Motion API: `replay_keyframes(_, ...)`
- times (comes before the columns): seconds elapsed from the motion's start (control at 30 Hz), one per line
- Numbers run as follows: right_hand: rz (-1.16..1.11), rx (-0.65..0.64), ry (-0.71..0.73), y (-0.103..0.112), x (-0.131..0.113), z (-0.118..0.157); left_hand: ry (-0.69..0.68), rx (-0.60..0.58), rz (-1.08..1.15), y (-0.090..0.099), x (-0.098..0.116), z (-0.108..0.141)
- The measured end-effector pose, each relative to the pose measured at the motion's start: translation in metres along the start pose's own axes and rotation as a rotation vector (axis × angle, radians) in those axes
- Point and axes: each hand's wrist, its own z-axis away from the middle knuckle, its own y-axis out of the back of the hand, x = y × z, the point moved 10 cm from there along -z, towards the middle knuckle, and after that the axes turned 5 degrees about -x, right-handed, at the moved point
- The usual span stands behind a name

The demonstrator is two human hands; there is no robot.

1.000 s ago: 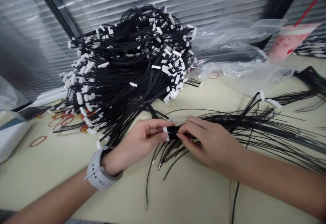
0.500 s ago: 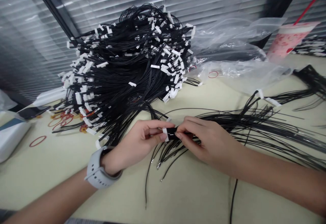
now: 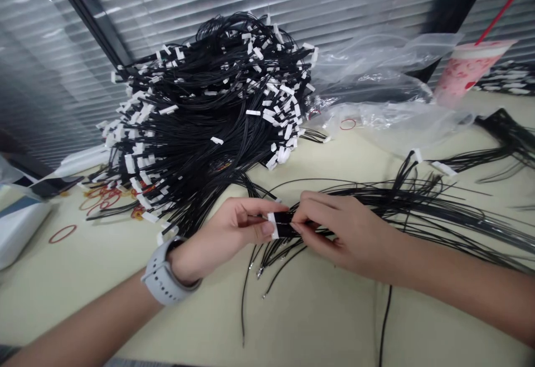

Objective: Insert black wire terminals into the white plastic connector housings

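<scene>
Between thumb and fingers, my left hand point(image 3: 236, 225) grips a white plastic connector point(image 3: 273, 225) with black wires running out of its right side. My right hand point(image 3: 340, 228) is closed in a pinch just right of the connector, on a thin black wire point(image 3: 285, 223) whose tip points toward the housing. Whether that tip is inside the connector I cannot tell. Under both hands lies a bundle of loose black wires point(image 3: 422, 205), several with bare metal terminals point(image 3: 259, 271) at their left ends.
A large heap of black cables with white connectors point(image 3: 217, 111) stands behind my hands. Rubber bands point(image 3: 62, 234) lie at the left. Clear plastic bags point(image 3: 388, 116) and a pink cup with a red straw point(image 3: 468, 72) are at the back right, on the pale table point(image 3: 209, 322).
Both hands stay almost in place, the connector tilting slightly and more of the wires beside it showing. The whole view has shifted a little.
</scene>
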Motion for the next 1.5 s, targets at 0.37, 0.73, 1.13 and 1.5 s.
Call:
replay_keyframes(0.37,-0.017,0.057,-0.009,0.004,-0.002,0.001,0.026,0.006,0.045,-0.004,0.002,0.003)
replay_keyframes(0.73,-0.026,-0.074,0.005,-0.003,-0.005,0.002,0.024,0.010,-0.025,-0.004,0.003,0.003)
replay_keyframes(1.13,0.434,0.011,0.163,-0.001,-0.023,0.008,-0.025,0.038,-0.155,-0.003,0.007,0.001)
replay_keyframes(1.5,-0.057,-0.036,-0.170,-0.005,0.007,0.002,-0.060,0.029,-0.199,-0.004,0.010,0.002)
